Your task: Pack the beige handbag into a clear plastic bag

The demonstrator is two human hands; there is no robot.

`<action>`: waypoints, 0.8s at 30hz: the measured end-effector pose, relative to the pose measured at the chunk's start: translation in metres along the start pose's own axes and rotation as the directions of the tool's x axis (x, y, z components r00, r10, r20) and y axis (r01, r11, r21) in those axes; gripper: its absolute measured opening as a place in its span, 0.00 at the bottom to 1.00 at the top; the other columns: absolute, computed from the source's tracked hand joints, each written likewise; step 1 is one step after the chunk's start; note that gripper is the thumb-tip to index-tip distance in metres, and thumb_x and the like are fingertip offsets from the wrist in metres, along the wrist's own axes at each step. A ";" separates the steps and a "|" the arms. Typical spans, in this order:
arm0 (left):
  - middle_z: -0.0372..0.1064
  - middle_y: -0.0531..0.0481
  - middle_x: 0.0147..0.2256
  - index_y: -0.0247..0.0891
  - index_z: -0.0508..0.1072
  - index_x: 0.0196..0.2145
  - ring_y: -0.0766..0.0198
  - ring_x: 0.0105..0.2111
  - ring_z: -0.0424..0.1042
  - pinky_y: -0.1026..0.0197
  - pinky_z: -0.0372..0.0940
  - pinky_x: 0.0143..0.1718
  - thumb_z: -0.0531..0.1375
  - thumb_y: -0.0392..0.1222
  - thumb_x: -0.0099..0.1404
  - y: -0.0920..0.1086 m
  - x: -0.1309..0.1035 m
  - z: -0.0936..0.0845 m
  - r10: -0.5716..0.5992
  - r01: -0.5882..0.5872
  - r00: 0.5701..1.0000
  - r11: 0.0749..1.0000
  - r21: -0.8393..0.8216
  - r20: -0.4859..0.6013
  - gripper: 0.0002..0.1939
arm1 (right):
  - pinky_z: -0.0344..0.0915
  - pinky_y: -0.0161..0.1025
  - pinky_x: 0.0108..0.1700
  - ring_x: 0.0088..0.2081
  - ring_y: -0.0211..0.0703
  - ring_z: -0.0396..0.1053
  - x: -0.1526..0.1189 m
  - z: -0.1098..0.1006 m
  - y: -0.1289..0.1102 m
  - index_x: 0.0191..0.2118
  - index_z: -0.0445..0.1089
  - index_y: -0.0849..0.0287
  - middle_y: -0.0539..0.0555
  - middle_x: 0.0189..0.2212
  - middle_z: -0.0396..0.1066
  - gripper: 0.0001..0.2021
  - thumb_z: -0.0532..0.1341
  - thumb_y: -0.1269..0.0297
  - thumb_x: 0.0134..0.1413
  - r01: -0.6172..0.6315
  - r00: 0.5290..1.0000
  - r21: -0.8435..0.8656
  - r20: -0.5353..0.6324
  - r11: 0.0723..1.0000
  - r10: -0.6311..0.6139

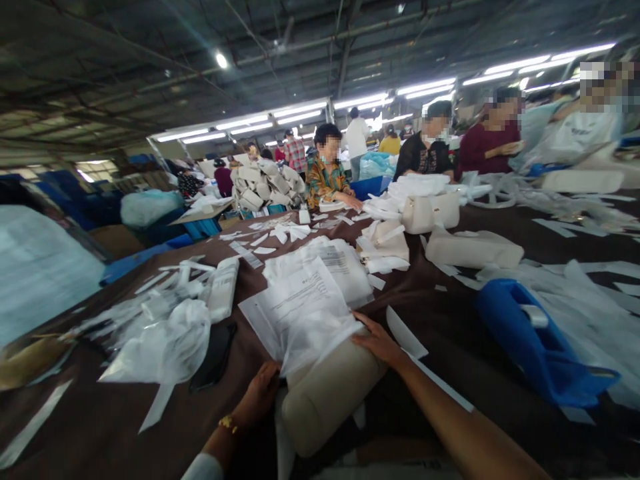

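Note:
A beige padded bag (327, 393) lies on the brown table (450, 333) right in front of me, its far end inside a clear plastic bag (300, 310) with printed text. My left hand (260, 393) grips the plastic bag's near left edge beside the beige bag. At the right side, my right hand (377, 340) rests flat where the plastic edge meets the beige bag. A stack of more printed plastic bags (343, 263) lies just beyond.
A blue tape dispenser (537, 343) sits to the right, crumpled plastic (165, 340) and a black phone (215, 357) to the left. White paper strips litter the table. Finished beige bags (473, 248) lie farther off. Several co-workers (327, 173) work along the far side.

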State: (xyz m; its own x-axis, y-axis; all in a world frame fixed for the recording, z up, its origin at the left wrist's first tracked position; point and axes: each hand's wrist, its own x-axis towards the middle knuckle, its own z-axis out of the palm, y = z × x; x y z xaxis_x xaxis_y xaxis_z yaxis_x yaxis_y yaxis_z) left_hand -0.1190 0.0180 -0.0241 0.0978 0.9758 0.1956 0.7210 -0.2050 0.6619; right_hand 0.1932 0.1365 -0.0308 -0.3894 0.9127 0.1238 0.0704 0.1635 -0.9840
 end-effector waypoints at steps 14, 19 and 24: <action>0.69 0.45 0.28 0.38 0.64 0.29 0.57 0.29 0.70 0.53 0.67 0.33 0.51 0.49 0.51 0.029 -0.035 0.045 -0.488 0.396 0.668 0.872 -0.286 -0.562 0.12 | 0.64 0.41 0.43 0.43 0.51 0.67 -0.031 -0.007 -0.004 0.44 0.67 0.62 0.57 0.39 0.71 0.28 0.68 0.52 0.35 -0.174 0.965 0.120 -0.175 0.977 0.193; 0.71 0.47 0.28 0.38 0.66 0.32 0.59 0.29 0.70 0.56 0.66 0.33 0.51 0.48 0.52 0.060 -0.043 0.049 -0.510 0.380 0.664 0.860 -0.340 -0.547 0.14 | 0.65 0.37 0.36 0.36 0.46 0.68 -0.033 -0.018 -0.014 0.43 0.67 0.60 0.54 0.35 0.72 0.29 0.69 0.54 0.32 -0.183 0.944 0.207 -0.237 0.961 0.231; 0.72 0.49 0.25 0.39 0.71 0.28 0.59 0.26 0.70 0.60 0.63 0.27 0.56 0.41 0.45 0.072 -0.057 0.052 -0.439 0.333 0.806 0.891 -0.309 -0.397 0.11 | 0.65 0.37 0.31 0.32 0.45 0.68 -0.044 -0.026 -0.022 0.44 0.66 0.60 0.52 0.33 0.72 0.34 0.72 0.53 0.25 -0.250 0.919 0.312 -0.220 0.916 0.326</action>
State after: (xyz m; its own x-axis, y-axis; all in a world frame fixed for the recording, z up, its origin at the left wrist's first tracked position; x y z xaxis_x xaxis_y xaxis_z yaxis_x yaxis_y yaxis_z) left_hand -0.0374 -0.0486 -0.0254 -0.5103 0.8460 0.1543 0.4632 0.1192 0.8782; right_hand 0.2321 0.1027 -0.0116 -0.1331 0.9748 -0.1788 -0.1250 -0.1955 -0.9727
